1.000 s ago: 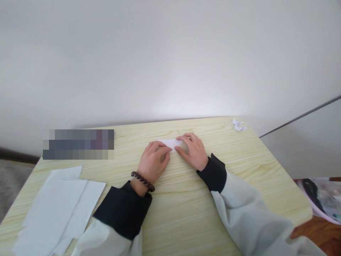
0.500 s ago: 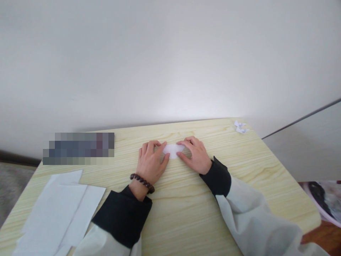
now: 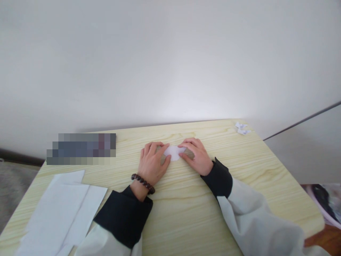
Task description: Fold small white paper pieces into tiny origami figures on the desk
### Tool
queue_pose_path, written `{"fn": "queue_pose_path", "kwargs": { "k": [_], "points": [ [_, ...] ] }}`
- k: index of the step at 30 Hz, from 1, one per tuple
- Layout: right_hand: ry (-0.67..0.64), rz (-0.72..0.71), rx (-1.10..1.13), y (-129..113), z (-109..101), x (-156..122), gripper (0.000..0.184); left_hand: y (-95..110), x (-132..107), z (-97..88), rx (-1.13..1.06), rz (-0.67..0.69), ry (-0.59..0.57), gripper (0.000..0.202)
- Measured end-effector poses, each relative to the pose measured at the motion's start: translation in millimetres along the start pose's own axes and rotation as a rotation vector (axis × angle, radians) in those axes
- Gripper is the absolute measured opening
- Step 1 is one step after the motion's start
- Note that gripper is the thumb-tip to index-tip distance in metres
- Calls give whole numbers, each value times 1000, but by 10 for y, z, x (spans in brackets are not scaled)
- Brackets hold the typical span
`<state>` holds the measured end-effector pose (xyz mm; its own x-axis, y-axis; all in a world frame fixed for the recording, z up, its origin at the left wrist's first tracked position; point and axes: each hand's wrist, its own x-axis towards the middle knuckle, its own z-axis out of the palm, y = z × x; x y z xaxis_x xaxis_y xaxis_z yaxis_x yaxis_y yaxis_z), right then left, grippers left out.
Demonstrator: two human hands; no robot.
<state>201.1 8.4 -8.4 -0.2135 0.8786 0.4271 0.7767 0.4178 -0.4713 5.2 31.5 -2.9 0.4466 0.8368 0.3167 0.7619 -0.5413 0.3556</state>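
A small folded piece of white paper (image 3: 174, 153) lies on the wooden table between my two hands. My left hand (image 3: 153, 159), with a dark bead bracelet at the wrist, grips its left end between thumb and forefinger. On the opposite side, the thumb and forefinger of my right hand (image 3: 196, 155) hold the right end. The corners of the paper are partly covered by the fingertips. Both hands rest low at the tabletop, backs facing up.
Several overlapping white paper sheets (image 3: 62, 209) lie at the table's left. A pixelated, unreadable dark object (image 3: 82, 148) sits at the back left. Small folded white paper pieces (image 3: 243, 128) lie at the back right corner. A white wall (image 3: 170, 64) rises behind the table (image 3: 181, 220).
The whole view has shifted slightly. Both hands keep their grip on the small paper in nearly the same pose.
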Motion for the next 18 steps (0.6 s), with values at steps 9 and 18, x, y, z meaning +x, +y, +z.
{"fn": "queue_pose_path", "kwargs": {
  "k": [9, 18],
  "points": [
    [-9, 27, -36, 3, 15, -7, 33, 1, -3, 5, -38, 44, 23, 30],
    [-38, -24, -108, -23, 5, -19, 25, 8, 4, 9, -29, 39, 4, 25]
  ]
}}
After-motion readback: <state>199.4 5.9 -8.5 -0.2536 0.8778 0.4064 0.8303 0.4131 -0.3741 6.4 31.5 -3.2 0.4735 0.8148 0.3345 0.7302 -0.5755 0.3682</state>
